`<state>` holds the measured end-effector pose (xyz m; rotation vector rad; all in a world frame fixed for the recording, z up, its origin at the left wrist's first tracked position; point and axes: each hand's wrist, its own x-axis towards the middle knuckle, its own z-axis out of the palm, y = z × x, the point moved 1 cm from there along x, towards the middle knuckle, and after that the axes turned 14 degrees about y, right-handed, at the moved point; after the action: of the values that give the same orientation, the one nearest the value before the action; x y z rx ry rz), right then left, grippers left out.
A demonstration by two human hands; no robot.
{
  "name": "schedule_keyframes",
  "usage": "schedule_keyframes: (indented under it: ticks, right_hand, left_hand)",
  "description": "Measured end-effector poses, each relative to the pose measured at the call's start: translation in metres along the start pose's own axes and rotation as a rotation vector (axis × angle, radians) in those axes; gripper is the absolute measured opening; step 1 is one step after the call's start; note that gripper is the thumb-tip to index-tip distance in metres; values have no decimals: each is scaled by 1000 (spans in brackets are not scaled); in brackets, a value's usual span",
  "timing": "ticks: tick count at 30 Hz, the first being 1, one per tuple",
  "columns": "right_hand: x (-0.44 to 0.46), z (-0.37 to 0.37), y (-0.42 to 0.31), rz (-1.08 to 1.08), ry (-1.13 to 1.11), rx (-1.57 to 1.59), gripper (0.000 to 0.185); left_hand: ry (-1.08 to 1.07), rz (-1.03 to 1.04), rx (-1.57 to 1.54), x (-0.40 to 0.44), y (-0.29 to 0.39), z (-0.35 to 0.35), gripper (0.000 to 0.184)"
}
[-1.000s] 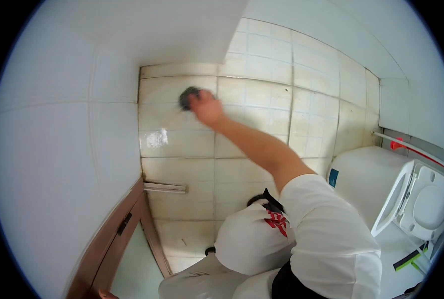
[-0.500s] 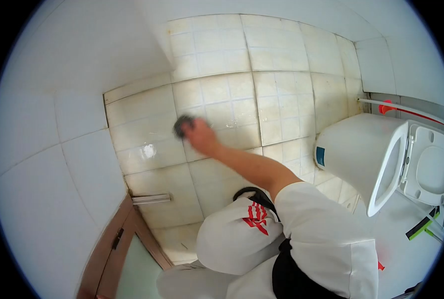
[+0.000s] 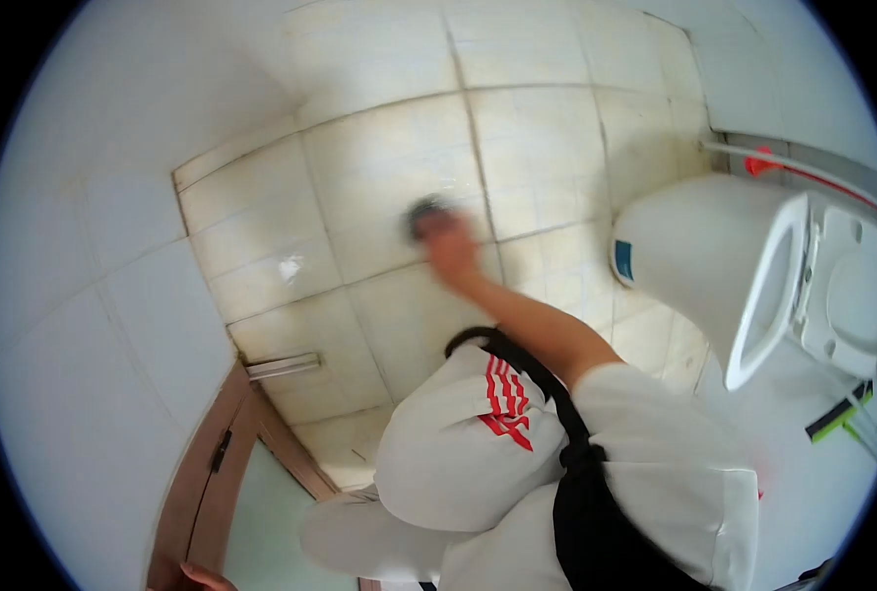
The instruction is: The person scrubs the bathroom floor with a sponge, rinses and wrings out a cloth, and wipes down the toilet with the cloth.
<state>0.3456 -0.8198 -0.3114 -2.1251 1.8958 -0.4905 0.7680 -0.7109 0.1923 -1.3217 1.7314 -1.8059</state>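
Note:
My right hand (image 3: 451,254) reaches down to the floor, its fingers closed around a dark, rounded scouring pad (image 3: 424,219). Motion blurs both the pad and the fingers. The pad is against the pale floor tiles (image 3: 389,158), where wet patches shine. Only a bit of my left hand (image 3: 208,577) enters the view at the bottom left. Its visible finger is stretched out on the brown door frame (image 3: 217,492), and the rest of that hand is cut off.
A white toilet (image 3: 704,241) with its lid raised stands on the right. Beside it are a green-and-black squeegee (image 3: 840,412) and a pole with a red part (image 3: 759,161). White walls (image 3: 84,256) border the floor. A pale strip (image 3: 283,365) lies near the door.
My right hand has swept the scouring pad rightward over the tiles. Part of my left hand has come into view by the door. The camera view has shifted somewhat.

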Motion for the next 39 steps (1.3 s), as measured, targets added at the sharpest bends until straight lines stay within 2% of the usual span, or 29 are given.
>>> schedule_keyframes:
  ticks: [1,2,3,6,7,8,10,12,15,17,18,20,21,23,24,25,26,27,28,30,31,33,35,36,37,38,39]
  right_hand:
    - [-14,-3,-50,-116,-116,72,31]
    - [-25,-2,-72,-218,-60,118,31]
    - [-23,-7,-68,-180,-92,171,31]
    - [-4,-53,26,518,-104,372,35]
    - [-17,-61,74,588,91,209,50]
    - [-27,-91,111,345,122,-172,44]
    - [-45,-118,192,473,249,-500,50]
    - [-70,-124,219,497,415,-646,51]
    - [-160,-131,164,757,216,-407,51]
    - [-292,-111,144,824,261,-395,58]
    - [-338,-118,126,1098,222,-391,60]
    - [-383,-131,116,1716,154,-550,58]
    - [-379,-127,120,1755,476,-249,56]
    - [-326,-106,139,1227,316,-651,49]
    - [-286,-81,143,1081,344,-669,41]
    - [-240,-50,136,983,608,-485,33]
    - [-182,-66,87,783,524,-526,32]
    - [-154,-74,52,544,361,-394,32]
    - [-146,-75,25,428,285,-157,34]
    - [-164,-73,25,285,320,9,35]
    - [-194,-79,45,378,278,87,39]
    - [-274,-94,97,635,496,-138,33]
    - [-375,-127,155,948,399,-394,40]
    - [-424,-137,168,1319,514,-304,53]
    - [-472,-110,208,1605,597,-352,65]
    - [-460,-132,196,1833,359,-420,69]
    - [-445,-124,192,1730,403,-492,68]
  left_hand:
    - [-24,-69,-69,-14,-1,-1,73]
    - [-51,-147,-133,-23,3,-2,73]
    - [-49,-119,-153,-21,3,-4,71]
    - [-90,-141,-182,-21,1,-9,72]
    - [-70,-133,-192,-21,1,-9,72]
    - [-55,-128,-196,-19,2,-11,72]
    - [-49,-96,-167,-17,4,-13,73]
    - [-67,-25,-122,-13,0,-20,74]
    - [-9,-21,-64,-27,-4,-23,75]
    - [-43,-118,-124,-44,-9,-20,76]
    - [-57,-162,-159,-47,-10,-20,76]
    - [-87,-80,-71,-45,-13,-26,76]
    - [-96,-30,-33,-41,-14,-26,76]
    - [-142,-138,-79,-63,-8,-25,76]
    - [-168,-175,-115,-62,-8,-22,76]
    - [-70,-72,-20,-61,-8,-21,77]
    - [-64,-76,-44,-60,-9,-22,77]
    - [-57,-86,-67,-62,-9,-24,77]
    - [-51,-102,-86,-64,-9,-24,77]
    - [-56,-93,-39,-73,-7,-29,77]
    - [-55,-92,-49,-78,-9,-23,78]
    - [-48,-112,-97,-82,-9,-18,78]
    - [-40,-154,-163,-83,-10,-18,78]
    - [-40,-138,-126,-85,-9,-19,79]
    - [-38,-121,-88,-88,-9,-20,80]
    - [-29,-90,-62,-88,-12,-14,81]
    - [-45,-93,-78,-93,-12,-9,81]
